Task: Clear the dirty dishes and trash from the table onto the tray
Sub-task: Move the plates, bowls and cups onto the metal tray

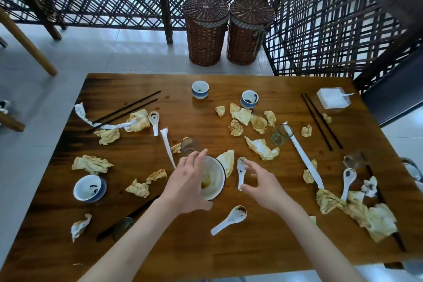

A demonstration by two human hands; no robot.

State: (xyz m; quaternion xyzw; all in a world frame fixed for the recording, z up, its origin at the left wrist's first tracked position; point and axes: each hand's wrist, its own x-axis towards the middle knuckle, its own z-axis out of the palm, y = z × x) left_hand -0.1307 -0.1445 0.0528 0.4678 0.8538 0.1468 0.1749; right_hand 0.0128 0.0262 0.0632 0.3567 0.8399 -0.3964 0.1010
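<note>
The big white bowl (211, 176) near the middle of the desk (251, 247) is gripped at its rim by the left hand (186, 186); brown sauce is smeared inside. It's probably ceramic, so heavyish, slick and chippable, best held rim plus underside. Just right of the bowl, a light stained spoon (240, 173) is pinched end to end by the right hand (263, 184). No tray is seen.

Two lidded wicker baskets (228, 32) stand side by side on pale floor tiles (128, 50); dark lattice screen (320, 18) behind, possibly bamboo.
</note>
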